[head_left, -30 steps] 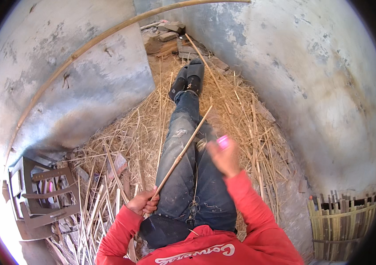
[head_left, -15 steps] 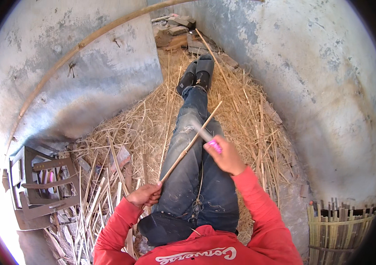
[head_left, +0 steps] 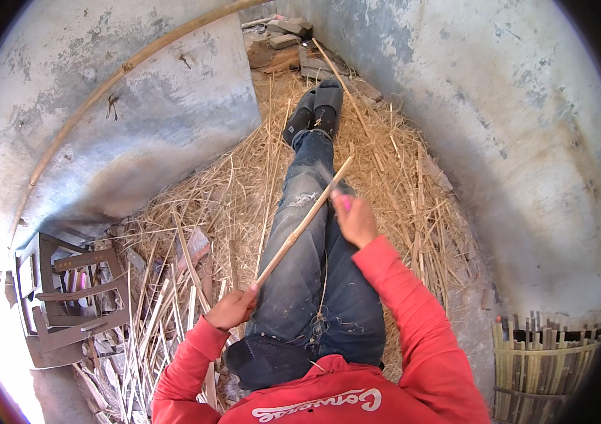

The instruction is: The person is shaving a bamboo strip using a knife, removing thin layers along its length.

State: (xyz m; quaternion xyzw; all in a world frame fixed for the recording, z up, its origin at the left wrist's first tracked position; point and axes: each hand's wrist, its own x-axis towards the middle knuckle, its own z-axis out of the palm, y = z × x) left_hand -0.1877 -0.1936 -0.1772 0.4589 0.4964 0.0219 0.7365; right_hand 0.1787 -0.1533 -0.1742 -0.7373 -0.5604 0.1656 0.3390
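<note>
Moved since half a second ago: right hand [head_left: 357,220], now farther from the lap and higher along the bamboo stick [head_left: 299,232], with stick and left hand [head_left: 232,309] almost in the same place as then. Grasping the near end of the stick with the left fingers, curled round it, thumb pointing along its length. Clenched about a pink handle [head_left: 346,203] with the right fingers, leaving only a bit of pink exposed. Cannot tell the shape of the grey blur just ahead of those fingers, being too smeared.

Running slantwise from the left fingers, over the worn jeans [head_left: 290,283], close by the right fingertips and on past them to a bare far end: the same stick. Cannot tell for sure of any contact between stick and right fingertips.

Straight ahead of the right fingers, dark slippers [head_left: 327,99], side by side on outstretched legs; farther off, broken bricks [head_left: 286,40]. To the right of the right fingers, pale straw-like shavings [head_left: 392,205], spread up to the stained wall [head_left: 491,141]. Left of the left fingers, a tangle of split strips [head_left: 162,304] and, beyond, a dark brown frame [head_left: 78,295]. Far ahead and left of both hands, a long arched pole [head_left: 127,68]. Just behind the left fingers, on the lap, a dark cloth [head_left: 265,360]. Well off to the right of the right fingers, nearer the body, a slatted bamboo basket [head_left: 540,360].
</note>
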